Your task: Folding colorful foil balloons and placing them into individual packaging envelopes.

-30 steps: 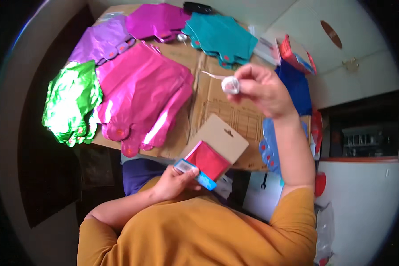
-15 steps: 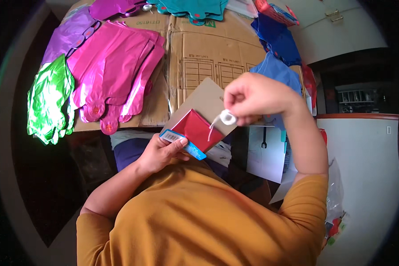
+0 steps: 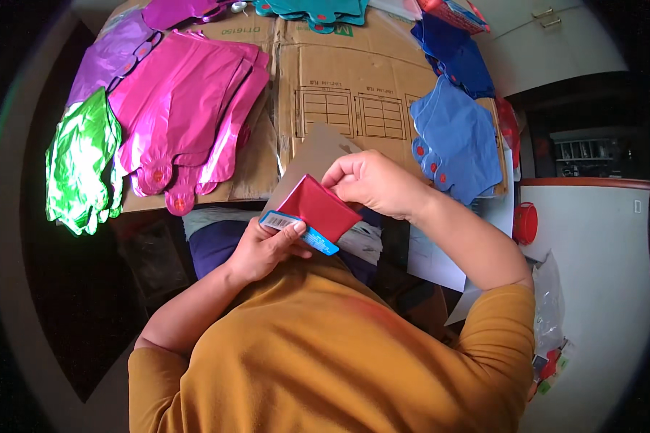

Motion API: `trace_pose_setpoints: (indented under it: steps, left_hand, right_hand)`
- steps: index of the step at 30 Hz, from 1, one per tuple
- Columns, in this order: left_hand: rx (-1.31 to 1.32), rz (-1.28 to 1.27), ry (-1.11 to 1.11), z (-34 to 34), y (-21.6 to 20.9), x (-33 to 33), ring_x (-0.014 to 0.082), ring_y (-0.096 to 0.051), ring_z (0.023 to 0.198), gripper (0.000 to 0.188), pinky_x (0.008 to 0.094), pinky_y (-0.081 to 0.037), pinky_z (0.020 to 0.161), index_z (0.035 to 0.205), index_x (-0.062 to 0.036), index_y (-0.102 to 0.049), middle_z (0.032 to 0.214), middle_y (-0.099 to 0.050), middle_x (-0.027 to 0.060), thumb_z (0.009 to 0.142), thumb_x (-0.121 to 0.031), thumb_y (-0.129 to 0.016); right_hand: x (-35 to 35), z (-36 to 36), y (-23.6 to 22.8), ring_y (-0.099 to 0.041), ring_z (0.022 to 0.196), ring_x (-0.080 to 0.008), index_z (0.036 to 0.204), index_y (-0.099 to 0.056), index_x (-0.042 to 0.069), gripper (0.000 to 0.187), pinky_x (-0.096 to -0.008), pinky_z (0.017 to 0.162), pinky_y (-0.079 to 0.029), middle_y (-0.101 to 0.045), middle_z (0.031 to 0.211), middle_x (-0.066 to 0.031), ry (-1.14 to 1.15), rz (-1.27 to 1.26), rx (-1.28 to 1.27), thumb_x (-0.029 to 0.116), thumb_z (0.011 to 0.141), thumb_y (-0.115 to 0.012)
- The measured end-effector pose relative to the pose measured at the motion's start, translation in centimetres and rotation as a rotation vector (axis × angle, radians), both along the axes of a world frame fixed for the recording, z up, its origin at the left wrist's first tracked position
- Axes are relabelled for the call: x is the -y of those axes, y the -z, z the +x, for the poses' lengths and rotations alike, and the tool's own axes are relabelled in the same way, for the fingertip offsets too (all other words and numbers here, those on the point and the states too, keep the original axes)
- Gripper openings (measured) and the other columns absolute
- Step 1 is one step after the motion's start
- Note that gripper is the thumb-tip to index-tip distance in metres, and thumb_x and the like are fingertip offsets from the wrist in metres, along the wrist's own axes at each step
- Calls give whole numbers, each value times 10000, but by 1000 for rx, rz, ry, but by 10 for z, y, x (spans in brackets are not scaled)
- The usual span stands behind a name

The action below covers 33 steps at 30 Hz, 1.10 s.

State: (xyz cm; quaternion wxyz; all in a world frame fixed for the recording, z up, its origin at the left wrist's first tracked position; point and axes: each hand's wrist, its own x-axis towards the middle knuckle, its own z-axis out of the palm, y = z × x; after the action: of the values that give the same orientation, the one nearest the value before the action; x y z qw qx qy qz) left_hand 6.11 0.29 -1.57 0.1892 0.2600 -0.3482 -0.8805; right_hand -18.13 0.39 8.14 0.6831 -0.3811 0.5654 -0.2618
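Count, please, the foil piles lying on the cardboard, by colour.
7: green pile, pink pile, lilac pile and purple pile at left; teal pile at top; dark blue pile and light blue pile at right. Others may hide under these.

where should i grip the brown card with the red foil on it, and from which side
Probably at the blue label along the near edge of the brown card, coming from the lower left and pinching from above and below. The card looks thin and flat, and the left hand pinches it there, leaving most of the red foil uncovered.
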Motion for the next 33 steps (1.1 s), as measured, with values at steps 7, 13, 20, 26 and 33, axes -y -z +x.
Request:
trace_pose_setpoints:
  steps: [7,13,20,26,33]
  left_hand:
    - [97,15,-128,-7,-10,-11,173,-715,878,249,334,-625,756,1082,-2,-672,997,-728,98,1038,-232,-590]
    - [140,-30,-190,-16,-11,-12,184,-720,820,197,353,-621,716,1106,-27,-674,984,-724,81,1043,-182,-569]
    - [70,233,-225,-18,-7,-12,188,-716,782,182,350,-620,687,1068,-35,-662,934,-718,74,1037,-196,-582]
    - [82,289,-239,-23,-8,-10,184,-700,740,172,344,-620,663,996,-41,-658,879,-698,71,1007,-212,-641]
    - [206,110,-313,-27,-22,-9,161,-695,678,198,322,-602,597,923,12,-674,807,-700,72,1013,-156,-618]
  right_hand:
    - [-1,0,7,-658,819,-113,992,-722,-40,182,-298,765,-532,-728,930,-73,176,116,194,109,900,-672]
    - [17,3,-1,-642,829,-95,1038,-699,-63,230,-279,789,-518,-725,914,-48,-193,-116,-260,107,886,-726]
    - [33,1,17,-675,781,-137,1006,-691,-49,241,-294,699,-531,-725,870,-98,-252,-146,-401,84,825,-778]
    - [41,7,9,-690,826,-334,988,-629,-17,382,-411,752,-541,-679,838,-178,-498,-566,-772,181,736,-836]
    - [68,8,-38,-699,778,-381,832,-709,12,511,-450,689,-550,-708,787,-196,-879,-415,-1217,490,714,-847]
